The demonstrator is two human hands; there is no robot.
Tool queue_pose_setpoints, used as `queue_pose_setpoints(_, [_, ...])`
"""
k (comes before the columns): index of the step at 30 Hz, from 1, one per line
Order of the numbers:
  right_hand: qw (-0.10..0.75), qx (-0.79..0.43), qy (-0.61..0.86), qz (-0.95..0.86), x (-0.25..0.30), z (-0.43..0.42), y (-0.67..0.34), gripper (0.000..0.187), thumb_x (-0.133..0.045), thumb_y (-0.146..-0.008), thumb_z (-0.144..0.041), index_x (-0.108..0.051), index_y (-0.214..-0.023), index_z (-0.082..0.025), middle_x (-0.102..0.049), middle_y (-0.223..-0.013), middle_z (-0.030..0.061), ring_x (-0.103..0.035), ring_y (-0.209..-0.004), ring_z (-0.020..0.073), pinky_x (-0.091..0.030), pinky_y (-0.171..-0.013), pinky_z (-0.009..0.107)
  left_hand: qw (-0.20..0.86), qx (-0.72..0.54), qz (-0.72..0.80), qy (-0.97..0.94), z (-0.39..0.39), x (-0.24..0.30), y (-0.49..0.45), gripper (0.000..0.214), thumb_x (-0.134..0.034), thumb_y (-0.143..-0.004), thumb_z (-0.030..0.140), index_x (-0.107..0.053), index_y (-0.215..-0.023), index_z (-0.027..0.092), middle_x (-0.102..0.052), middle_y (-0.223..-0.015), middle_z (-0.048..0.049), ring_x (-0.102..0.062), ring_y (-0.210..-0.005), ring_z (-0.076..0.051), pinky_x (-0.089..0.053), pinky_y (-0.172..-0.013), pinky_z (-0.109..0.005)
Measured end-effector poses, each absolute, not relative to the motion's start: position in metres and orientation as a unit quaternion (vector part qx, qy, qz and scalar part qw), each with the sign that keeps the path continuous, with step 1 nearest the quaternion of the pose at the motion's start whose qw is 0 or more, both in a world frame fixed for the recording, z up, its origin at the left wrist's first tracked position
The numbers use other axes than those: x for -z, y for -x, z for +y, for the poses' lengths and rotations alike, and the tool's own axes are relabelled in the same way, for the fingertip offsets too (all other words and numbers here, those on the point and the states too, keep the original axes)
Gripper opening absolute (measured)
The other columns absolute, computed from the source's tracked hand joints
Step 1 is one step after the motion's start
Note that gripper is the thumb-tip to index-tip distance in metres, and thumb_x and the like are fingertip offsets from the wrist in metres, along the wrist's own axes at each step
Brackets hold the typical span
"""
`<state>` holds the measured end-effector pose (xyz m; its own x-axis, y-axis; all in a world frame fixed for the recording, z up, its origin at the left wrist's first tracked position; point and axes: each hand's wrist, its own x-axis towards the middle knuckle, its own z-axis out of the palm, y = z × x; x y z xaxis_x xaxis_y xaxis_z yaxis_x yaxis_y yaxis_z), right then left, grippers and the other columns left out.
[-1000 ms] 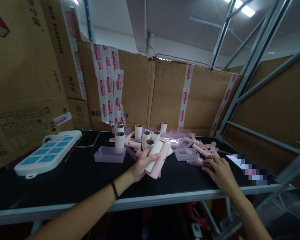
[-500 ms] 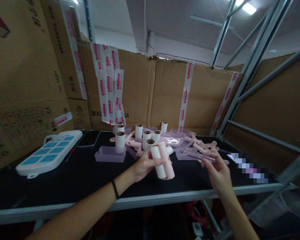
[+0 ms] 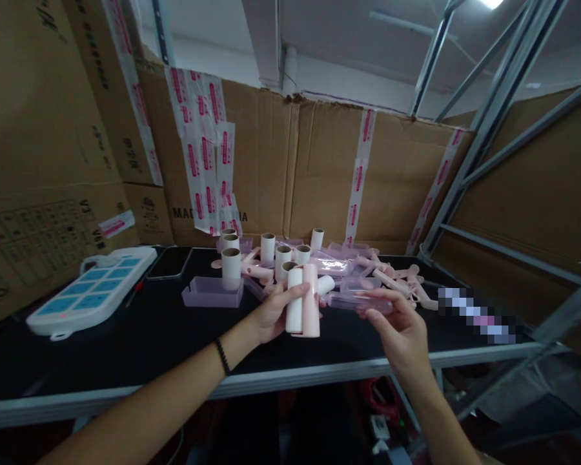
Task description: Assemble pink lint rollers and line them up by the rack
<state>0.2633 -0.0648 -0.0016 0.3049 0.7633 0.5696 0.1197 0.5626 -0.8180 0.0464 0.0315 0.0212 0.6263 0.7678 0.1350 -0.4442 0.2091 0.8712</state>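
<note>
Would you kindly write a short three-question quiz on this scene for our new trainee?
1. Which hand holds a pink piece and a white roll together?
2. True or false: in the picture, the dark phone lies right of the power strip.
3. The right hand holds: A) a translucent purple piece; B) a cup; C) scissors.

Key: 1. The left hand. 2. True. 3. A.

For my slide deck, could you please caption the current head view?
Left hand holds a white cylinder and pink piece; right hand holds a translucent purple piece over a black tabletop.
</note>
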Motion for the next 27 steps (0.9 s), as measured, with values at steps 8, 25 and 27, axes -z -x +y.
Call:
queue_pose_setpoints(8, [0.652, -0.199, 0.436, -0.587, -0.007, -0.072, -0.26, 0.027, -0.073, -0.089, -0.033, -0.068, -0.114, -0.024, -0.074, -0.118, 0.0088, -0.074, -0.097, 0.0235, -0.063, -0.087, 0.039, 0.767, -0.392, 0.164, -0.481, 0.033, -0.018, -0.046, 0.046, -0.08, -0.081, 0.033, -0.052, -0.115, 0.018, -0.074, -0.083, -0.0061, -0.073, -0.067, -0.021, -0.062, -0.066, -0.035])
queue_pose_setpoints(25, [0.626, -0.176, 0.456, -0.607, -0.01, -0.073, -0.261, 0.025, -0.072, -0.09, -0.034, -0.069, -0.113, -0.024, -0.074, -0.116, 0.0072, -0.072, -0.1, 0.022, -0.06, -0.092, 0.036, 0.733, -0.418, 0.184, -0.504, 0.031, -0.019, -0.047, 0.046, -0.082, -0.079, 0.03, -0.059, -0.115, 0.016, -0.074, -0.084, -0.0065, -0.073, -0.068, -0.02, -0.062, -0.067, -0.034])
queue_pose_setpoints(27, [0.622, -0.174, 0.458, -0.611, -0.011, -0.073, -0.261, 0.026, -0.072, -0.09, -0.035, -0.069, -0.113, -0.025, -0.074, -0.116, 0.0073, -0.072, -0.102, 0.0225, -0.059, -0.092, 0.036, 0.729, -0.423, 0.186, -0.506, 0.031, -0.019, -0.048, 0.047, -0.083, -0.078, 0.03, -0.059, -0.116, 0.016, -0.074, -0.085, -0.0066, -0.073, -0.069, -0.021, -0.062, -0.067, -0.034])
